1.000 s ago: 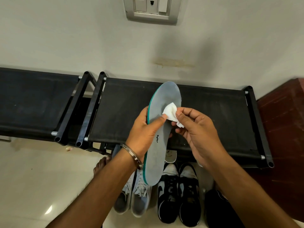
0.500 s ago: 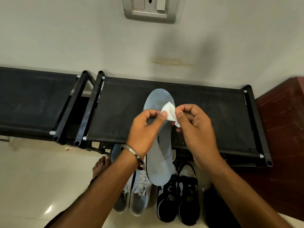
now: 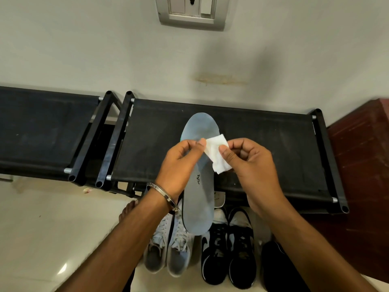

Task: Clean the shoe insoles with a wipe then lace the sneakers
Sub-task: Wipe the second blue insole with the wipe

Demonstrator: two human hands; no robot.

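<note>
Both hands pinch one white wipe between them: left hand has thumb and forefinger closed on its left corner, right hand has thumb and fingers closed on its right edge. Wipe is thin, soft, creased, roughly square, held just above the insole. Cannot tell whether the left hand also holds the insole or whether it just lies on the rack.

Largest first: pale painted wall with a grey plastic switch plate. Two black racks, left rack and right rack, woven fabric tops on tube frames, side by side. Glossy cream floor. Dark red wooden cabinet at right.

Black-and-white sneakers with a swoosh mark, laced grey-white sneakers beside them, under the rack edge. Insole is long, grey, matte, rounded toe, teal edge, small dark logo, unreadable. Metal bangle on left wrist, engraved "SAIRA", rest hidden.
</note>
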